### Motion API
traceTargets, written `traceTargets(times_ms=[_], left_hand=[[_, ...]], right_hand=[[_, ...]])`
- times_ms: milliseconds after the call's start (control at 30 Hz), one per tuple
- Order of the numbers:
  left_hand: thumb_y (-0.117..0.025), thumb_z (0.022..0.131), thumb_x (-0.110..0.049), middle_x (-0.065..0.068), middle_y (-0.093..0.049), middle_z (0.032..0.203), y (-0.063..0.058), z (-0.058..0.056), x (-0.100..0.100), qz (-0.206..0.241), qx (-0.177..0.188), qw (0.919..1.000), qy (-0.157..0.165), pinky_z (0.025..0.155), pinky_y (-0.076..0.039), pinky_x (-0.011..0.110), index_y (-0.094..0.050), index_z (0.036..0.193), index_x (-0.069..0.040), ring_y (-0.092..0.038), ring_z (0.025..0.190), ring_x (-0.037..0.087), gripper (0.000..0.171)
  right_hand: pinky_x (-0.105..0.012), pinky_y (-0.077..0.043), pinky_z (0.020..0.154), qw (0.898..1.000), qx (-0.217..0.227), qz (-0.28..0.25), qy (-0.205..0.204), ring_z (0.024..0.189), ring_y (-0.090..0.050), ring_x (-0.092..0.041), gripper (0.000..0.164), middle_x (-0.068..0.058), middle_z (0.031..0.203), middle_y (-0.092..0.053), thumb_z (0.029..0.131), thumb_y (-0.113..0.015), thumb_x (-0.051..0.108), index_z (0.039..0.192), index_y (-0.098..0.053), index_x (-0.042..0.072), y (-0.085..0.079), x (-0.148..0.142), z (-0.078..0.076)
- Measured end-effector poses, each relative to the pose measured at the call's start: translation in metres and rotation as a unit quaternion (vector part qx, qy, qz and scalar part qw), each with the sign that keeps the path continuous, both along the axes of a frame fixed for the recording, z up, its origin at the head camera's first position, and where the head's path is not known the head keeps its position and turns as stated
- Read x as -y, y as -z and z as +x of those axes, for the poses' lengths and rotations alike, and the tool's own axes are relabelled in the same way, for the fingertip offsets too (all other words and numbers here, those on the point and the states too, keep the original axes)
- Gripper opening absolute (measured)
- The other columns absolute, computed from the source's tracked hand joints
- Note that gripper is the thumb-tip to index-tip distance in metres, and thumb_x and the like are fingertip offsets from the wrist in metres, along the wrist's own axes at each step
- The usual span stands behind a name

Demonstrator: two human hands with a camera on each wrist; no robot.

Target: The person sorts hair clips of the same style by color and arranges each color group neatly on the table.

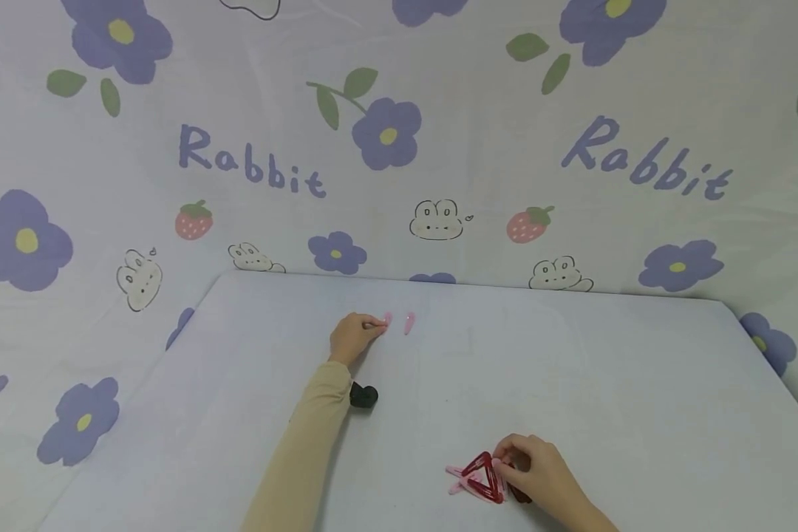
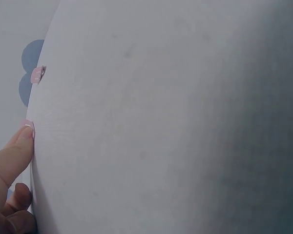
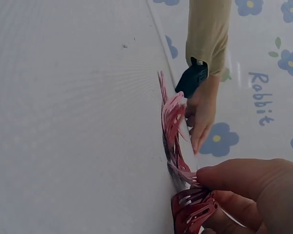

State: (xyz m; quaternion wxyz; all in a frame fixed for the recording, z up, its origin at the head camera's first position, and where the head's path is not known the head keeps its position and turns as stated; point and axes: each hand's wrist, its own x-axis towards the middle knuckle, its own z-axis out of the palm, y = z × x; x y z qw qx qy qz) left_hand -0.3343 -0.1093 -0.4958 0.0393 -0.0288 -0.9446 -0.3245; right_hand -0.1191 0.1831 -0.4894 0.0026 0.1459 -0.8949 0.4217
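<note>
At the far part of the table, my left hand (image 1: 354, 336) pinches a pink snap hair clip (image 1: 386, 318) between thumb and forefinger. A second pink hair clip (image 1: 409, 323) lies just to its right. Near the front edge, my right hand (image 1: 539, 469) is at a pile of clips, its thumb and fingertip pinching a pink hair clip (image 3: 184, 174). Dark red hair clips (image 1: 485, 476) lie over pink ones (image 1: 457, 482) in that pile. Darker red clips (image 3: 193, 209) sit under the right fingers, partly hidden by the hand in the head view.
A black wrist camera (image 1: 363, 396) is strapped at the left sleeve (image 1: 299, 451). The white table (image 1: 605, 384) ends at the back against a hanging cloth (image 1: 465, 96) printed with flowers and rabbits.
</note>
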Motion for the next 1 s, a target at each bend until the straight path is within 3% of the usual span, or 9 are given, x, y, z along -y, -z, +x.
traceTargets(times_ms=[233, 400, 533, 700, 767, 900, 1000], left_hand=[[-0.069, 0.077, -0.033, -0.002, -0.064, 0.086, -0.0005, 0.0013, 0.0022, 0.008, 0.000, 1.0000, 0.001, 0.064, -0.041, 0.029, -0.073, 0.088, -0.018, -0.056, 0.081, 0.016, 0.019], [-0.070, 0.077, -0.033, -0.004, -0.063, 0.082, 0.0004, 0.0012, 0.0024, 0.008, 0.003, 1.0000, -0.002, 0.062, -0.040, 0.028, -0.073, 0.087, -0.019, -0.054, 0.076, 0.014, 0.017], [-0.069, 0.077, -0.033, -0.004, -0.063, 0.080, -0.0002, -0.0009, 0.0002, 0.011, 0.000, 0.9999, 0.005, 0.061, -0.040, 0.028, -0.073, 0.087, -0.019, -0.053, 0.074, 0.013, 0.017], [-0.069, 0.077, -0.033, -0.003, -0.061, 0.083, -0.0001, 0.0001, 0.0011, 0.005, 0.001, 1.0000, 0.001, 0.063, -0.040, 0.028, -0.073, 0.087, -0.020, -0.053, 0.077, 0.013, 0.017], [-0.070, 0.077, -0.033, -0.002, -0.061, 0.083, -0.0002, 0.0009, 0.0018, 0.005, 0.000, 1.0000, -0.001, 0.062, -0.039, 0.028, -0.073, 0.087, -0.020, -0.053, 0.077, 0.014, 0.017], [-0.070, 0.077, -0.031, -0.002, -0.062, 0.083, -0.0017, 0.0015, 0.0000, 0.012, -0.002, 0.9999, 0.002, 0.061, -0.039, 0.028, -0.073, 0.087, -0.019, -0.053, 0.076, 0.014, 0.017], [-0.070, 0.077, -0.031, -0.002, -0.063, 0.082, -0.0028, 0.0012, -0.0006, 0.015, 0.000, 0.9999, 0.001, 0.060, -0.039, 0.028, -0.073, 0.087, -0.018, -0.053, 0.075, 0.014, 0.016]], right_hand=[[-0.024, -0.042, 0.055, 0.996, 0.048, -0.071, -0.010, 0.059, -0.049, -0.006, 0.008, 0.007, 0.068, -0.054, 0.080, -0.067, 0.014, 0.079, -0.060, 0.009, -0.0007, -0.0005, 0.0000], [-0.024, -0.043, 0.054, 0.993, 0.036, -0.110, -0.004, 0.057, -0.053, -0.008, 0.008, 0.005, 0.069, -0.057, 0.079, -0.068, 0.008, 0.078, -0.060, 0.006, -0.0039, -0.0001, 0.0012], [-0.023, -0.039, 0.048, 0.993, 0.030, -0.112, 0.010, 0.054, -0.046, -0.006, 0.009, 0.006, 0.067, -0.055, 0.077, -0.069, 0.008, 0.078, -0.061, 0.009, -0.0035, -0.0006, 0.0010], [-0.025, -0.040, 0.054, 0.990, -0.052, -0.129, -0.004, 0.065, -0.049, -0.010, 0.016, 0.003, 0.078, -0.059, 0.072, -0.074, 0.008, 0.075, -0.062, 0.017, 0.0023, 0.0019, -0.0001], [-0.026, -0.040, 0.055, 0.989, -0.054, -0.140, -0.016, 0.067, -0.049, -0.011, 0.014, 0.003, 0.080, -0.060, 0.073, -0.074, 0.009, 0.076, -0.062, 0.017, 0.0017, 0.0026, -0.0002], [-0.022, -0.036, 0.046, 0.990, -0.032, -0.136, -0.031, 0.054, -0.040, -0.006, 0.009, 0.007, 0.070, -0.056, 0.078, -0.070, 0.012, 0.079, -0.061, 0.015, 0.0007, 0.0012, 0.0000], [-0.021, -0.037, 0.044, 0.989, -0.025, -0.129, -0.064, 0.051, -0.041, -0.003, 0.007, 0.006, 0.068, -0.056, 0.083, -0.063, 0.010, 0.083, -0.057, 0.012, 0.0020, 0.0011, -0.0007]])
